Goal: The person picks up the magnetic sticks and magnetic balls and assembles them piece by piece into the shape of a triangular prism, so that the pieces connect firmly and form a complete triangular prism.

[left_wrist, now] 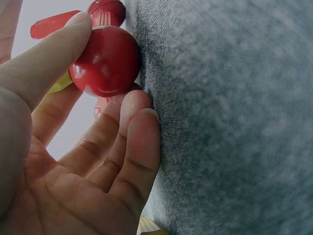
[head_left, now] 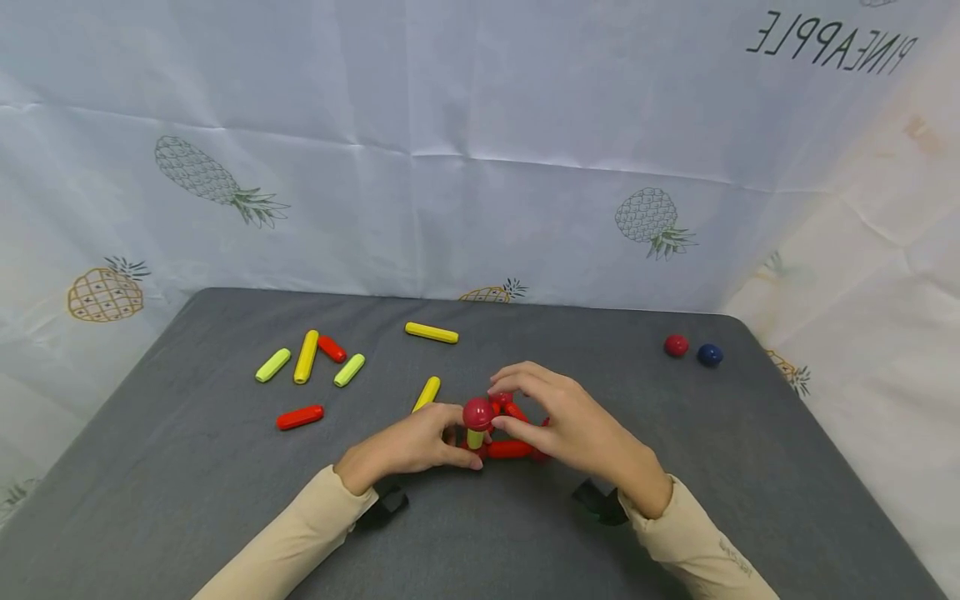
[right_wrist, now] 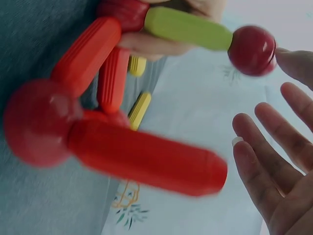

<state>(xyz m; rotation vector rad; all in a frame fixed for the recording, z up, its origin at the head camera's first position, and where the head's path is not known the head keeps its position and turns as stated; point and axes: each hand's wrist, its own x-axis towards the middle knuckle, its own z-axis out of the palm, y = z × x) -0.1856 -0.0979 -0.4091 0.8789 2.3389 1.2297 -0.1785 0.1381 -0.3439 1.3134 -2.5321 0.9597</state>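
Lying farthest out to the left of the left hand is a lime stick (head_left: 272, 365), with a near red stick (head_left: 300, 417) closer to the person. Next, going right toward that hand, come a fat yellow stick (head_left: 306, 357), a far red stick (head_left: 332, 348) and a second lime stick (head_left: 349, 370). The left hand (head_left: 420, 439) is bent in, and its thumb and fingers pinch a low red ball (left_wrist: 107, 61). Just past this hand lies a yellow stick (head_left: 426, 394), and well past it lies a far yellow stick (head_left: 431, 332). Between the two hands, the stick-and-ball shape (head_left: 508, 450) sits on the gray table (head_left: 187, 500). From the pinched ball, a tall lime stick (right_wrist: 188, 28) points up with a top red ball (right_wrist: 252, 50) on its end. Nearer the right hand, a corner ball (right_wrist: 41, 122) has a red stick (right_wrist: 146, 159) poking up. The right hand (head_left: 562, 417) has its fingers spread and a little bent, gripping nothing. Its thumb is right by the top red ball; I cannot tell if they touch. Well off to the right of this hand are a loose red ball (head_left: 676, 346) and then a blue ball (head_left: 709, 356).
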